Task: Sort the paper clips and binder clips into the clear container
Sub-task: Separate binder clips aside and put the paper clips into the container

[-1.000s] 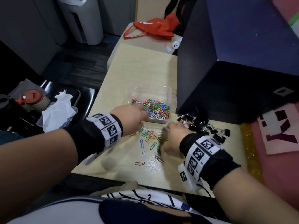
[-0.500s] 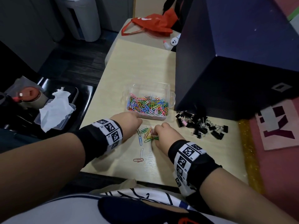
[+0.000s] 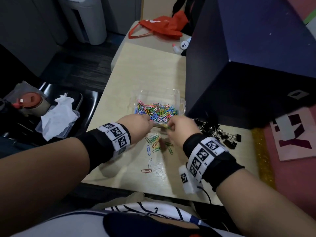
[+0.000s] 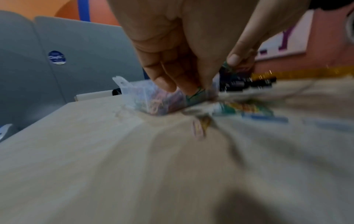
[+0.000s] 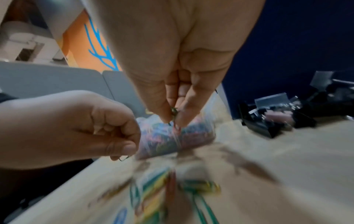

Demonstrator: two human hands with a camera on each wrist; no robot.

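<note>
Two hands: my left hand and right hand each pinch a paper clip at the clear container's near rim.
Surface: pale wood table; dark floor at left.
Loose clips: on the table beneath my hands.
Binder clips: heaped right, beside a dark blue box.

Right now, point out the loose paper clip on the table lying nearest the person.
The red paper clip, alone at the near end of the scatter, just below the white paper clip; the others cluster farther up.
</note>
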